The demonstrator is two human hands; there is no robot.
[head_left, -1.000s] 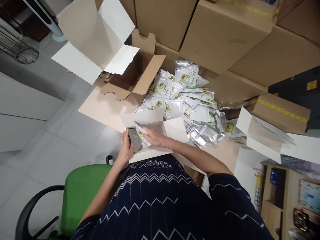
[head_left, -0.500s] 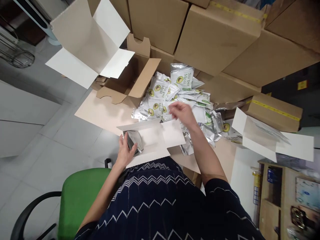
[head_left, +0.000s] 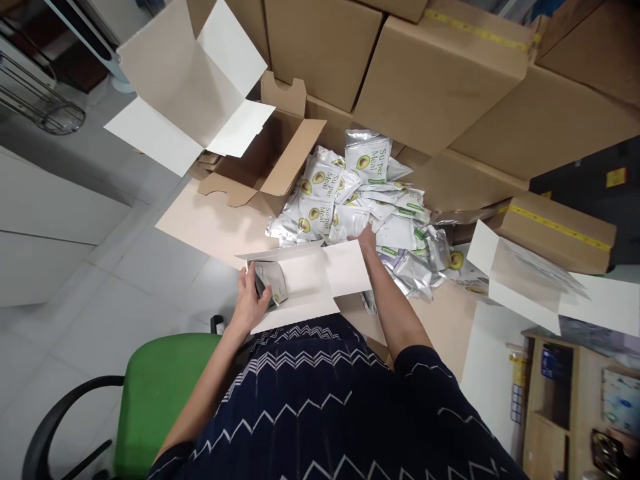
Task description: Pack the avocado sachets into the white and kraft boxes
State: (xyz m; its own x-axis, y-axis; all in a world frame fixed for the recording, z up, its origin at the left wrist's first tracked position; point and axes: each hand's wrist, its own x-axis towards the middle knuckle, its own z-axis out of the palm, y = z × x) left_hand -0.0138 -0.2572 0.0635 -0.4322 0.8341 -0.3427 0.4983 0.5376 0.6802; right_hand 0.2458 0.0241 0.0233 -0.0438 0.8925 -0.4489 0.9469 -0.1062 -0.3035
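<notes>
My left hand [head_left: 251, 305] is closed around the near left end of an open white carton [head_left: 305, 283], its thumb reaching inside over a silver pouch [head_left: 273, 280]. That pouch stands against the carton's left end. Past the carton's right flap, my right hand [head_left: 368, 241] touches the edge of a silver-white pouch [head_left: 349, 223] in the pile; its fingers are mostly hidden. Around it lie several "Su-per Meal" pouches [head_left: 370, 160] printed with avocado halves, heaped on the table [head_left: 210, 223].
Behind the pile stand large brown cartons [head_left: 320, 53]. An open brown box [head_left: 295, 157] and a white box with raised flaps [head_left: 165, 73] are at the left. Another open white box [head_left: 525, 273] is at the right. A green chair [head_left: 165, 393] stands lower left.
My right hand has come down from above the pile to a pouch beside the carton's flap. My left hand keeps its place on the carton. The view has shifted slightly.
</notes>
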